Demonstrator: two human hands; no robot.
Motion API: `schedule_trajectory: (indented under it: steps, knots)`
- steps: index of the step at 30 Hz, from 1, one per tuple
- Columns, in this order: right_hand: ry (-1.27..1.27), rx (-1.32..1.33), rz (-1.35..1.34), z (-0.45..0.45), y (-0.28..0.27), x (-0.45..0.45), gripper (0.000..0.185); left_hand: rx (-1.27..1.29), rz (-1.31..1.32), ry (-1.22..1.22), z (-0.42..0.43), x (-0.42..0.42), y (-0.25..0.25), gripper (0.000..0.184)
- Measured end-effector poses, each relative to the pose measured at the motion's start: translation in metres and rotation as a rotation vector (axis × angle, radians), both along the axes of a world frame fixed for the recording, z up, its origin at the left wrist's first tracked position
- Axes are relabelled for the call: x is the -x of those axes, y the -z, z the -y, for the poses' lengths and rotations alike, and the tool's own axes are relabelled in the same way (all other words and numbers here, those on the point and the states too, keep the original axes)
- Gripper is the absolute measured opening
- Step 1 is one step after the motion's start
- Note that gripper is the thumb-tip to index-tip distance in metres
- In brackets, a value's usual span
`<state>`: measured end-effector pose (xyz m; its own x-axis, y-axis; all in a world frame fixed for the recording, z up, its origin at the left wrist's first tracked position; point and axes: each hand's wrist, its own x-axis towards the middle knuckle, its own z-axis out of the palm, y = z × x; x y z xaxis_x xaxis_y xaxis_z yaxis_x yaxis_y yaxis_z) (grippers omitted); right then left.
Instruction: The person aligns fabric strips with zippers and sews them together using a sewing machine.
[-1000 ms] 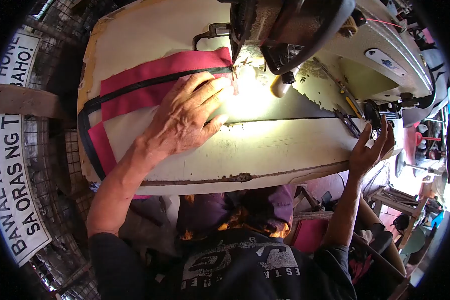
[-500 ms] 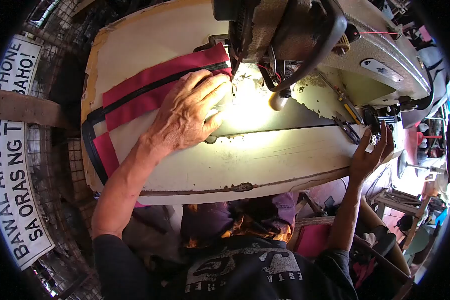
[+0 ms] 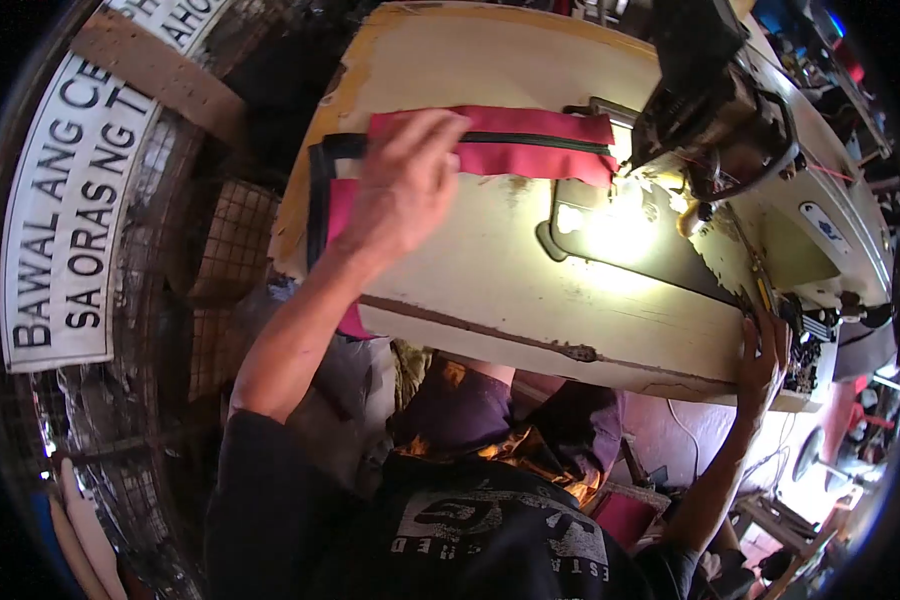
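A red fabric strip (image 3: 530, 158) with a black zipper (image 3: 540, 140) along it lies on the sewing table, its right end by the sewing machine (image 3: 710, 150)'s lit needle area. My left hand (image 3: 400, 185) is over the strip's left part, fingers loosely bent and somewhat blurred, with nothing seen in them. Whether it touches the cloth I cannot tell. Beneath my left wrist, another red piece with a black band (image 3: 317, 200) hangs over the table's left edge. My right hand (image 3: 763, 355) rests at the table's right front corner, fingers stretched out beside the black winder mechanism (image 3: 805, 335).
The cream table top (image 3: 470, 270) has a worn front edge. A yellow-handled tool (image 3: 763, 285) lies near the machine's base. Wire mesh and a white lettered sign (image 3: 80, 230) stand to the left. My lap is below the table.
The camera view has turned and shifted. My left hand has slid back leftward along the strip, away from the needle area. My right hand's fingers have moved off the winder mechanism toward the table corner.
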<state>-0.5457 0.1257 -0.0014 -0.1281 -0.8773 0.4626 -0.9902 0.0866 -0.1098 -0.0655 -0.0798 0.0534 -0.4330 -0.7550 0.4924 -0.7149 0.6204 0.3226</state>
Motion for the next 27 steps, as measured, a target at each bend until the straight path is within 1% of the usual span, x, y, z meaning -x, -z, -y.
schedule_trajectory:
  steps: [2, 3, 4, 6, 7, 8, 9, 10, 11, 12, 13, 14, 15, 16, 17, 19, 22, 23, 26, 27]
  knots:
    - [0.02, -0.032, -0.033, 0.004, -0.003, -0.004, 0.026, -0.024, 0.047, -0.21, 0.0, -0.051, -0.007, 0.042]
    - [-0.046, 0.004, -0.143, 0.006, -0.003, -0.004, 0.021, -0.003, 0.136, -0.326, 0.004, -0.081, 0.003, 0.044]
    - [-0.013, -0.035, -0.171, 0.007, -0.003, -0.003, 0.02, -0.134, 0.151, -0.376, 0.002, -0.104, 0.004, 0.044]
    - [0.055, -0.112, -0.231, 0.01, -0.005, -0.006, 0.017, -0.199, 0.018, -0.381, -0.008, -0.124, 0.009, 0.05]
    - [0.016, -0.037, -0.239, 0.014, -0.005, -0.014, 0.014, -0.193, 0.009, -0.41, -0.013, -0.127, 0.013, 0.056]
    - [0.031, -0.016, -0.215, 0.018, -0.004, -0.023, 0.017, -0.19, -0.001, -0.44, -0.017, -0.128, 0.018, 0.062]
    - [-0.053, 0.025, -0.193, 0.024, -0.003, -0.037, 0.024, -0.229, 0.047, -0.471, -0.021, -0.124, 0.016, 0.066]
    - [-0.133, 0.062, -0.169, 0.031, -0.005, -0.056, 0.032, -0.161, 0.028, -0.462, -0.021, -0.121, 0.026, 0.063]
    - [-0.243, 0.015, -0.113, 0.041, -0.023, -0.097, 0.039, -0.124, -0.027, -0.441, -0.023, -0.114, 0.031, 0.062]
    - [-0.285, 0.004, -0.07, 0.048, -0.011, -0.124, 0.041, -0.085, -0.083, -0.42, -0.024, -0.107, 0.036, 0.062]
    - [-0.4, -0.11, 0.094, 0.062, -0.034, -0.173, 0.042, -0.086, -0.142, -0.389, -0.021, -0.107, 0.042, 0.064]
    - [-0.561, -0.107, 0.082, 0.079, -0.039, -0.207, 0.038, -0.176, -0.221, -0.402, -0.023, -0.104, 0.037, 0.064]
    - [-0.655, -0.17, 0.219, 0.093, -0.053, -0.247, 0.031, -0.266, -0.301, -0.414, -0.027, -0.099, 0.026, 0.065]
    - [-0.636, -0.181, 0.202, 0.107, -0.043, -0.277, 0.028, -0.355, -0.381, -0.425, -0.029, -0.098, 0.02, 0.066]
    - [-0.657, -0.208, 0.123, 0.121, -0.048, -0.304, 0.028, -0.284, -0.386, -0.379, -0.028, -0.1, 0.025, 0.064]
    - [-0.659, -0.173, 0.173, 0.153, -0.042, -0.346, 0.027, -0.144, -0.39, -0.287, -0.025, -0.105, 0.036, 0.062]
    - [-0.656, -0.241, 0.124, 0.19, -0.037, -0.387, 0.027, -0.132, -0.381, -0.244, -0.026, -0.107, 0.031, 0.057]
    - [-0.677, -0.239, 0.129, 0.198, -0.037, -0.393, 0.029, -0.064, -0.435, -0.203, -0.025, -0.105, 0.031, 0.044]
    - [-0.72, -0.225, 0.13, 0.213, -0.033, -0.407, 0.035, -0.259, -0.362, -0.403, -0.026, -0.102, 0.026, 0.03]
    - [-0.719, -0.218, 0.12, 0.217, -0.031, -0.406, 0.037, -0.071, -0.412, -0.398, -0.022, -0.097, 0.035, 0.021]
